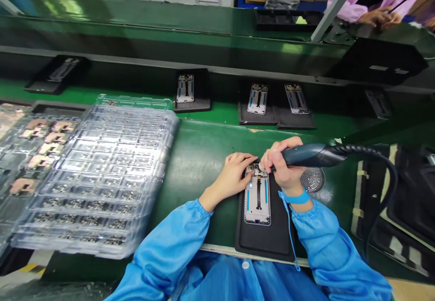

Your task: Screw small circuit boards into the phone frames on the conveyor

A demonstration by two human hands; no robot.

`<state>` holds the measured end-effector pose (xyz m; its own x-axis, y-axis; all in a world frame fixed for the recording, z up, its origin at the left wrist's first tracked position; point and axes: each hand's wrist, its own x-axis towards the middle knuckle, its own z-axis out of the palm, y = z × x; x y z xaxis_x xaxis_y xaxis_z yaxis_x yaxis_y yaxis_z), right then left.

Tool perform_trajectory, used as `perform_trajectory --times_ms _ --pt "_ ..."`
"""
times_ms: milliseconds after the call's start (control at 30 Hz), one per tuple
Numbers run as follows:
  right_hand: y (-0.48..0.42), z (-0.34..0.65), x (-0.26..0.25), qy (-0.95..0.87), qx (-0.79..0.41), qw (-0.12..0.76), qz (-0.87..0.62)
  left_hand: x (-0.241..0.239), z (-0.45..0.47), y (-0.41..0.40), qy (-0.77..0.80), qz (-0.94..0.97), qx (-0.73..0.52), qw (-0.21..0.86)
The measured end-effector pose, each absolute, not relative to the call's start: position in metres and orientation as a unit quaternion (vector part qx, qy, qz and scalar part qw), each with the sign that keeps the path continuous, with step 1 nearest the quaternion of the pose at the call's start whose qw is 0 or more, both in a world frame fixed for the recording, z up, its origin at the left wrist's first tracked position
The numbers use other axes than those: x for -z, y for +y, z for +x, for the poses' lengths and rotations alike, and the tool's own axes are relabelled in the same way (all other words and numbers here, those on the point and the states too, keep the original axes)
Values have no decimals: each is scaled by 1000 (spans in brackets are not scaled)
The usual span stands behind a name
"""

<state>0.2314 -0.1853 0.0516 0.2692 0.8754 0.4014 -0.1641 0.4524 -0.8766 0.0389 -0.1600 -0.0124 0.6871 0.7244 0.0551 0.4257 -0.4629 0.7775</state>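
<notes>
A partly assembled phone [257, 201], with its inner side showing, lies on a black tray [282, 233] at the bench's front edge. It has a silver frame, blue strips and a dark flex cable down the middle. My left hand [233, 174] steadies the phone at its upper left, with the thumb over its edge and the fingers along its top. Gripped in my right hand [283, 162] is a dark corded tool, which looks like an electric screwdriver [311, 155]. Its working end is near the phone's top, where my fingers hide it. A blue wrist strap [299, 198] circles my right wrist.
Stacked clear plastic trays [98, 174] of small circuit boards stand at left. Beyond, more phones on black trays [192, 106] line a green strip. The tool's cable [390, 187] loops down at right, near a perforated metal disc [312, 179]. Another person's hands [380, 17] show at top right.
</notes>
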Motion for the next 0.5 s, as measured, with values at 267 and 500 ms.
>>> perform_trajectory --times_ms 267,500 --pt "-186 231 -53 -480 -360 707 -374 9 41 -161 346 838 -186 378" --pt "-184 230 -47 -494 -379 693 -364 10 41 -162 349 840 -187 372"
